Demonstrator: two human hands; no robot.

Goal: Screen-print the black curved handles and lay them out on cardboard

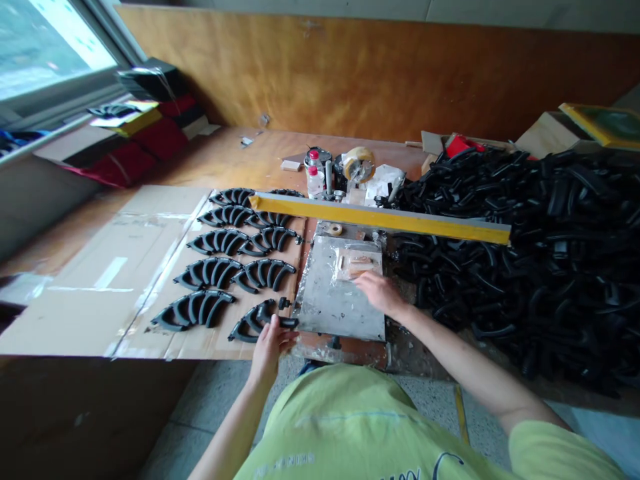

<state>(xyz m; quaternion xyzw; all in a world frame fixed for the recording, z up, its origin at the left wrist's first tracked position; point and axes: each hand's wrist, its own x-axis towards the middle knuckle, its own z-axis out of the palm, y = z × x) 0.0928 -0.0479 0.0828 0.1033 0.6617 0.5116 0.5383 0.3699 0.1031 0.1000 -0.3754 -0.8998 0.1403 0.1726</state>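
Note:
My left hand [271,343] is closed around one end of a black curved plastic handle [287,323], low over the front edge of the cardboard sheet [200,343]. Just beside it, a small fan of similar handles [253,322] lies on the cardboard. My right hand [379,291] is over a grey metal plate [325,303], fingers drawn together at the near edge of a wooden block [361,262] on a clear-taped pad. Whatever those fingertips hold, if anything, is too small to make out.
Several fans of black handles [207,273] lie in two columns on the cardboard. A yellow bar [380,217] spans behind the plate. Bottles with red caps [315,180] and a tape roll [359,165] stand behind it. A big heap of black handles [500,280] covers the right side.

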